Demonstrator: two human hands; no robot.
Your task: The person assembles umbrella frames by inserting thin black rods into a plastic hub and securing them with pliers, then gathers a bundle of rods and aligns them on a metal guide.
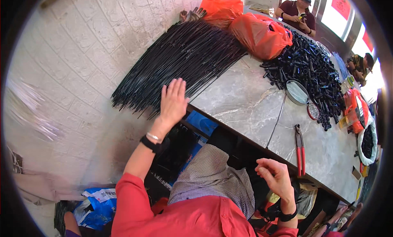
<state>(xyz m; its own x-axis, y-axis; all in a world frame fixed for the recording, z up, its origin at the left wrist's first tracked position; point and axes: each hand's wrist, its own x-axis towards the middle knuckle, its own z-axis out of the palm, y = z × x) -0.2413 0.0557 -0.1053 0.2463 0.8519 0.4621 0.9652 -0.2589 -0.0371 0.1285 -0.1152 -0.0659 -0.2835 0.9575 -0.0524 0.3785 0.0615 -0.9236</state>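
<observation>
Left grip (pixel 173 104) flat, empty, over black rods (pixel 176 53) | right grip (pixel 276 177) curled, contents unclear, by table edge (pixel 241 133) | room between

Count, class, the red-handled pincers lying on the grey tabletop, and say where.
1: the pincers lie near the front edge of the grey tabletop, beyond and right of the right hand. More could be hidden under the piled black parts.

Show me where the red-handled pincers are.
In the head view, the red-handled pincers lie right of centre on the grey table, near the right hand.
</observation>
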